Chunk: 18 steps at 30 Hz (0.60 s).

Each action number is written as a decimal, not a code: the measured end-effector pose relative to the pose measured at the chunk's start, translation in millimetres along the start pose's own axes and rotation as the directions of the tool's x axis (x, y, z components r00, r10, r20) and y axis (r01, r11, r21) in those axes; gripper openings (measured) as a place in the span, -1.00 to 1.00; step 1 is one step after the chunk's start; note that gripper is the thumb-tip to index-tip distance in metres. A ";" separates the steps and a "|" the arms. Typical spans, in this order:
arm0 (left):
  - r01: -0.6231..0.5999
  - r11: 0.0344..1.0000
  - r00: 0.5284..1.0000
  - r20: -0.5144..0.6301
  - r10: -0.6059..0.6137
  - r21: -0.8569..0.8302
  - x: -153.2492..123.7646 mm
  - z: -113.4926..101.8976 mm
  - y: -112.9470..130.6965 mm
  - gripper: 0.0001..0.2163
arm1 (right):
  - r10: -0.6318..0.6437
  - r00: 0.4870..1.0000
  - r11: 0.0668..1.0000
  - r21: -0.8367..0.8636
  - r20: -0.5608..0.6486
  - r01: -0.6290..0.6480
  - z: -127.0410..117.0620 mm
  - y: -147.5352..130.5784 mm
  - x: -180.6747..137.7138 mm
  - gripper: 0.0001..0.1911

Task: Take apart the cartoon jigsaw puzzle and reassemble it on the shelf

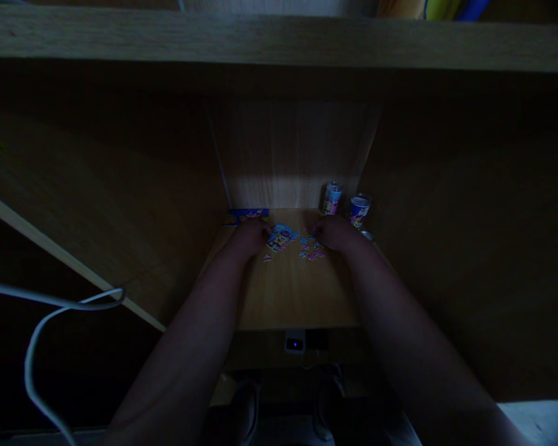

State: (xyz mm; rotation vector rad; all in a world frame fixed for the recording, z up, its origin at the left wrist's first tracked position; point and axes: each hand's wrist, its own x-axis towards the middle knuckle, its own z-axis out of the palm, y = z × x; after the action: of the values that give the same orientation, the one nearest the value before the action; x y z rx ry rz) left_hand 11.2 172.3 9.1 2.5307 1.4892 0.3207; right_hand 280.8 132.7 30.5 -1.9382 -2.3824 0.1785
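A partly joined jigsaw puzzle with a colourful cartoon picture lies on the wooden shelf board. My left hand is at its left edge, fingers curled and closed; what they grip, if anything, is hidden in the dimness. Several loose jigsaw pieces lie to the right of the puzzle, and a single loose piece lies below it. Just above the loose pieces, my right hand has its fingers pinched together, and I cannot make out anything between them.
Two cartoon-printed containers, one taller and one shorter, stand at the back right. A round lid-like object lies nearby. Behind my left hand is a blue printed card. Wooden panels enclose the sides; a white cable hangs left.
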 end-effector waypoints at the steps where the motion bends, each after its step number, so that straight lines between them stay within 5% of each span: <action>1: 0.003 1.000 1.000 -0.001 -0.003 -0.001 -0.3 -0.3 0.4 -0.84 | 0.018 1.000 1.000 -0.024 0.006 -0.018 -1.3 -1.2 -0.7 -0.66; 10: 0.039 0.999 0.999 -0.034 -0.040 -0.022 -3.2 -1.1 1.8 -0.81 | 0.103 0.995 0.991 -0.084 -0.011 -0.103 -6.6 -4.8 -5.7 -0.64; 18: 0.056 0.998 0.998 -0.027 -0.056 -0.020 -3.4 -2.2 3.6 -0.80 | -0.002 1.000 0.998 -0.058 0.010 0.002 -1.1 -2.7 -3.9 -0.69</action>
State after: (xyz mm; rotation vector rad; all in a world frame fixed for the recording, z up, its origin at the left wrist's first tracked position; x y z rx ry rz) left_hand 11.9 167.7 11.9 2.4742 1.5564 0.3614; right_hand 279.1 128.4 32.0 -1.9641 -2.4220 0.1210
